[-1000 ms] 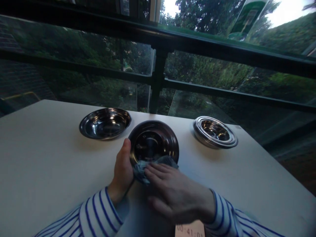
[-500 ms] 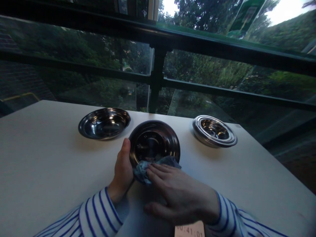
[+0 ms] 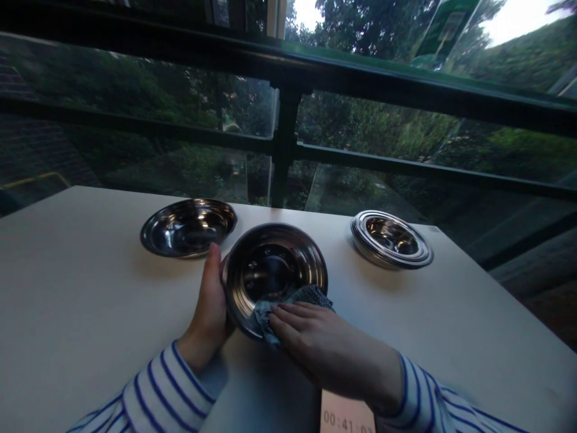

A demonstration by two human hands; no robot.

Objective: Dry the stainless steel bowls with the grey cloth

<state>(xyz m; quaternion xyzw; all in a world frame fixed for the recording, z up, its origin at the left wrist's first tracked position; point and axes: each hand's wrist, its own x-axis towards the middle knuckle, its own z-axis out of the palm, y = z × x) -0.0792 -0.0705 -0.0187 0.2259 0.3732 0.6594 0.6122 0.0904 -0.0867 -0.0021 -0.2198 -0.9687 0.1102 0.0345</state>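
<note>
My left hand [image 3: 210, 307] grips a shiny metal bowl [image 3: 311, 252] by its left side, thumb up along the rim and the other fingers hidden behind it. The bowl is tilted, its inside facing me. Against its lower right inner rim, my right hand [image 3: 311, 337] presses a bluish-grey cloth [image 3: 265, 313], the fingers lying over it and the thumb out of sight. A wider metal bowl [image 3: 189, 231] rests on the table behind my left hand. To the right stands a stack of metal bowls [image 3: 390, 240].
The white table [image 3: 90, 288] ends at a glass wall with dark green rails [image 3: 383, 159]. A device with a lit timer screen [image 3: 347, 415] lies at the near edge, partly below my right wrist. Trees show through the glass.
The held bowl has tipped more toward me and shifted slightly left along with my left hand. My right thumb, spread out before, is now hidden. The cloth remains at the lower rim.
</note>
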